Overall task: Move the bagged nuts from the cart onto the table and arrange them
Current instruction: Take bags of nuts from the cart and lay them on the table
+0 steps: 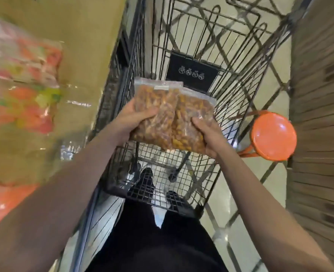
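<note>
1. Clear plastic bags of orange-brown nuts (170, 116) held above black wire cart (240, 75), lifted out.
2. Left hand (136, 118) and right hand (207, 134) each clasp a side, steadying the stack.
3. Tan table (79, 55) lies left, likely destination.

Bags: two clear plastic zip bags of orange-brown nuts (170, 116) — full, overlapping side by side, held above the cart.
Cart: black wire shopping cart (207, 55) — beside the table.
Table: tan table (79, 36), at left.
</note>
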The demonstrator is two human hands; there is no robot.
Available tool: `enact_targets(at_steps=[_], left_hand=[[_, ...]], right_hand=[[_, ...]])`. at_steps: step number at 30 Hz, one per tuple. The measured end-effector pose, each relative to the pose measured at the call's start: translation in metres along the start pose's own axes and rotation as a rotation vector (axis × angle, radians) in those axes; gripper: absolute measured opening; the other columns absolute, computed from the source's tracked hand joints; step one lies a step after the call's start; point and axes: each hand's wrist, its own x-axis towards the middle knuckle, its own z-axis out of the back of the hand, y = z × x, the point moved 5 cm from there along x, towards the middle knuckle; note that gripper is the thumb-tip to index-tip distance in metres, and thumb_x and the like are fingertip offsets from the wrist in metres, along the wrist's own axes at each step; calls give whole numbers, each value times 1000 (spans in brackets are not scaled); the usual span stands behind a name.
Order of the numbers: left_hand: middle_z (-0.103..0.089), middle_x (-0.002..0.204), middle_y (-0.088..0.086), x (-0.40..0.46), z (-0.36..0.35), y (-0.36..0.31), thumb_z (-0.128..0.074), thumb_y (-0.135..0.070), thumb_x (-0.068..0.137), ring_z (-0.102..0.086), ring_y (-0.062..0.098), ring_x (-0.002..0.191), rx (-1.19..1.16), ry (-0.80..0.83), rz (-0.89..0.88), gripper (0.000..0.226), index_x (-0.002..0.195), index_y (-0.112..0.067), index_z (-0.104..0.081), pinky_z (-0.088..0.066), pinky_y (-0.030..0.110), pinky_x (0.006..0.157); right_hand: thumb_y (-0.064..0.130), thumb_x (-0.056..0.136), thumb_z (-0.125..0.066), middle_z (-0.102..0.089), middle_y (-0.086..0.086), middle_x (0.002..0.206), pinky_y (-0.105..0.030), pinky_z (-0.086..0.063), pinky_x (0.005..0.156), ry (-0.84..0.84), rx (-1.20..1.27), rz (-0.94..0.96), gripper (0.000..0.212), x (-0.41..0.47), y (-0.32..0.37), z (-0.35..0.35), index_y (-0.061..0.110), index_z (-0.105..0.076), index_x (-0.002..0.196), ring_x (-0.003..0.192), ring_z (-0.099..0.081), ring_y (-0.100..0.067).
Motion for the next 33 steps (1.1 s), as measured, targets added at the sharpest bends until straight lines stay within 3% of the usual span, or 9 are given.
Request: enact_targets(at_steps=[4, 8, 12, 17, 19, 25, 27, 30, 33], left_hand=[[-80, 99, -6, -68, 18, -13, -83, -20, 76, -77, 11, 88, -9, -126, -122, 44, 114, -19, -59, -60, 26, 69], [-76, 93, -5, -142, 40, 8, -79, -14, 86, -71, -4, 65, -52, -352, -159, 31, 107, -20, -57, -55, 14, 57], [-77, 106, 3, -223, 64, 52, -91, -34, 66, -77, 12, 86, -163, -572, -219, 61, 119, -17, -65, -61, 30, 75], [-79, 99, -11, -332, 84, 119, -92, -26, 71, -75, 10, 97, -347, -815, -332, 50, 113, -26, -65, -58, 39, 95], [-77, 114, -3, -375, 93, 144, -97, -35, 61, -73, 16, 106, -380, -873, -344, 74, 126, -20, -63, -57, 42, 98], [-76, 113, -2, -501, 113, 215, -91, -31, 63, -74, 11, 102, -461, -1130, -427, 76, 130, -14, -61, -58, 21, 79], [-77, 111, 1, -537, 117, 242, -89, -22, 73, -75, 16, 101, -503, -1171, -446, 61, 128, -13, -62, -60, 28, 82], [-79, 103, 0, -589, 125, 284, -85, -17, 80, -76, 21, 99, -572, -1223, -463, 43, 116, -19, -63, -61, 35, 86], [-79, 106, 7, -639, 134, 330, -92, -30, 65, -76, 29, 98, -645, -1246, -474, 66, 121, -14, -60, -60, 46, 89]], right_hand=[[29, 67, -89, -79, -6, 112, -54, -62, 82, 96, -170, 28, 78, -37, 8, -32, 20, -55, 137, 97, -78, -30], [31, 66, -88, -78, -11, 112, -53, -64, 79, 251, -298, 47, 73, -70, 8, -65, 18, -57, 131, 96, -78, -32], [24, 71, -87, -79, -10, 107, -47, -65, 76, 431, -446, 59, 55, -112, -1, -110, 18, -60, 119, 91, -79, -28], [21, 71, -89, -80, -7, 106, -47, -66, 74, 627, -585, 40, 53, -170, -39, -174, 18, -64, 118, 91, -79, -27], [22, 71, -89, -80, -6, 105, -44, -66, 72, 698, -641, 47, 51, -195, -59, -200, 19, -66, 117, 90, -79, -25], [31, 64, -92, -81, -5, 100, -50, -63, 86, 892, -819, 95, 59, -274, -126, -271, 16, -68, 116, 92, -79, -25], [33, 68, -93, -79, -3, 108, -49, -60, 94, 958, -856, 120, 53, -303, -150, -291, 24, -66, 113, 99, -76, -26], [50, 57, -97, -76, 1, 116, -45, -61, 91, 1025, -895, 146, 75, -346, -191, -317, 29, -62, 120, 102, -76, -21], [30, 74, -90, -79, 0, 103, -33, -63, 71, 1062, -890, 113, 47, -392, -236, -337, 25, -64, 113, 85, -79, -13]])
